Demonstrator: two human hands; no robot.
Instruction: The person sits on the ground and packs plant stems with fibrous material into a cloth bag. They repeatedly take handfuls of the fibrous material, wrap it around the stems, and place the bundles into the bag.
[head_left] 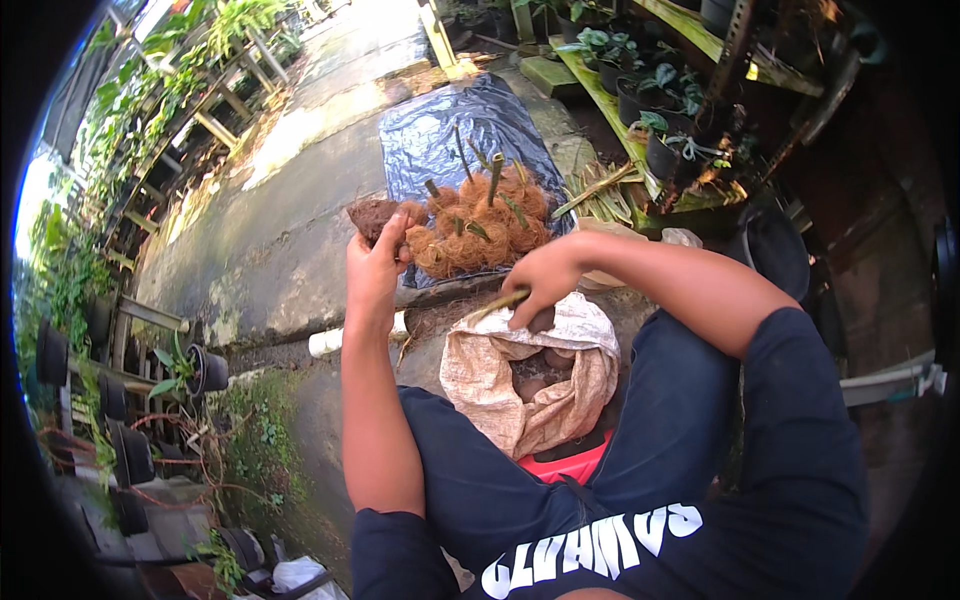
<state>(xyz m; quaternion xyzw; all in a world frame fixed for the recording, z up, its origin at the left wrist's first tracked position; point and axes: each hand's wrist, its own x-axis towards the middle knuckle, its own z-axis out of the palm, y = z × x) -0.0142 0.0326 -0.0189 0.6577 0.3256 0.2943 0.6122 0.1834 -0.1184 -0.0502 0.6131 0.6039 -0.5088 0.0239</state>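
Note:
My left hand [376, 250] is closed on a reddish-brown clump [370, 217], soil or fibre, I cannot tell which. It is beside a pile of fibre-wrapped balls [480, 222] with green stems poking up. Over the sack's rim, my right hand [543, 276] is closed on a short greenish-brown plant stem [498, 305] that points left. A dark brown lump [541, 319] shows just under its fingers; whether it joins the stem is hidden. Between my legs stands a pale woven sack [478, 380], its mouth rolled down, with brown rounded lumps [533, 385] inside.
The pile lies on a black plastic sheet [430, 135] spread on the concrete floor [270, 230]. A white pipe piece [326, 343] lies behind my left forearm. Something red [570, 464] shows under the sack. Cut leaf strips [603, 192] and potted-plant racks [610, 110] stand right; more pots [207, 370] line the left.

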